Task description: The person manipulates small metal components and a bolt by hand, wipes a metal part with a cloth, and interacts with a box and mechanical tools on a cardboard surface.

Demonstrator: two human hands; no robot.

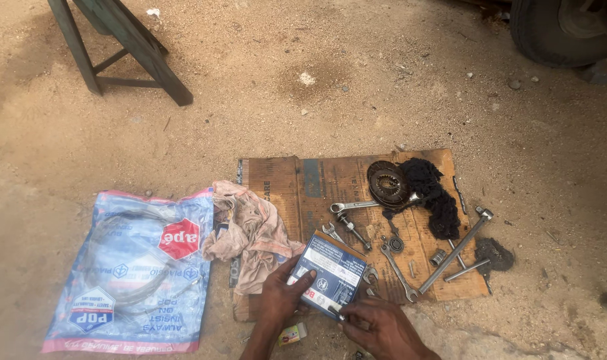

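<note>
Holding a small blue-and-white box two-handed: left hand wraps the box's near-left edge, thumb on top, fingers closed under it; right hand pinches at the near-right corner, fingertips closed on what looks like the end flap, though exact contact is too small to tell. Box is tilted, long axis running from near-right up to far-left, so the flap end sits right at the right hand, the left only steadying. Box hovers over the near edge of a cardboard sheet. Just beyond it: spanners, a bolt, a T-handle wrench. Further out, a clutch disc. Left of the grip: a rag, then a blue plastic bag. Ground is sandy.
</note>
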